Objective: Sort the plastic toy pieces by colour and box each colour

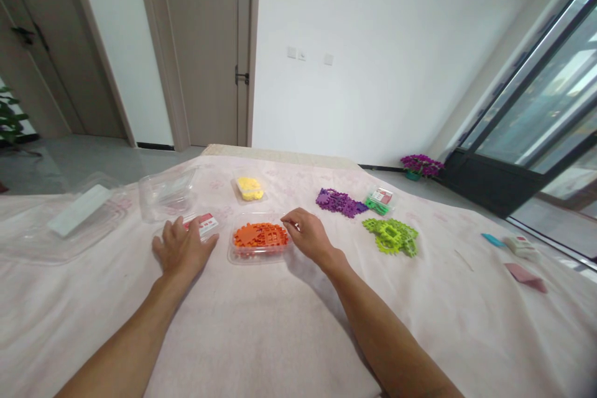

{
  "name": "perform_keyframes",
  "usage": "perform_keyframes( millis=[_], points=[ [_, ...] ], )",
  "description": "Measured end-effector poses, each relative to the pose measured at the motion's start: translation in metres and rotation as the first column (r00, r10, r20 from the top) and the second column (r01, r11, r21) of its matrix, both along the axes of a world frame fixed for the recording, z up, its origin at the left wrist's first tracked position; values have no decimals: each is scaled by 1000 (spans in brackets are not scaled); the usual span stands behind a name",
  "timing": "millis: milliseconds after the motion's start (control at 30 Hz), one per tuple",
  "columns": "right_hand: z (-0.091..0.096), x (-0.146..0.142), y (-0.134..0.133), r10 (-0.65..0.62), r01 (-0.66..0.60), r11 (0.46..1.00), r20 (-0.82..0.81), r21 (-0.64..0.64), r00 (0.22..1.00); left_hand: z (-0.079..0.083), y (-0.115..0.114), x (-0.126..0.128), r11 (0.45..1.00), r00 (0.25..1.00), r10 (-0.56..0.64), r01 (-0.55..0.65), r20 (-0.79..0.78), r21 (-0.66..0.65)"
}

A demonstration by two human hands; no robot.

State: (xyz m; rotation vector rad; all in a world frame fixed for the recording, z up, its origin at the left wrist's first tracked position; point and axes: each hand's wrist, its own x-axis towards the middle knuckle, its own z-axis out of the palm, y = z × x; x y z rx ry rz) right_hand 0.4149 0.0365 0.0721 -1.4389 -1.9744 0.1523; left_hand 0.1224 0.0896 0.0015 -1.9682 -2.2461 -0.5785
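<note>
My left hand (183,245) lies with its fingers spread over a clear plastic lid with a red and white label (208,224); whether it grips the lid I cannot tell. In front of me sits a clear plastic box (259,256) full of orange plastic pieces (254,236). At the box's right end is my right hand (308,235), thumb and fingertips pinched together by the rim. Anything between those fingertips is too small to make out. Beyond the box is a small container of yellow pieces (250,188).
Clear empty containers (168,196) stand to the left. Purple pieces (340,202), lime green pieces (392,236) and a labelled box with green pieces (380,200) lie to the right. Farther right are a blue item (493,240), a white pack (521,247) and a pink cloth (526,277).
</note>
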Motion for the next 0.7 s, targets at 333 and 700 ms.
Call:
perform_keyframes(
  millis=[333, 700],
  points=[
    [-41, 27, 18, -189, 227, 969, -293, 102, 937, 5, 8, -18, 996, 992, 93, -93, 86, -13],
    [-60, 27, 17, -206, 133, 970, -395, -203, 896, 0, 17, -38, 977, 976, 199, -190, 94, -98]
  ],
)
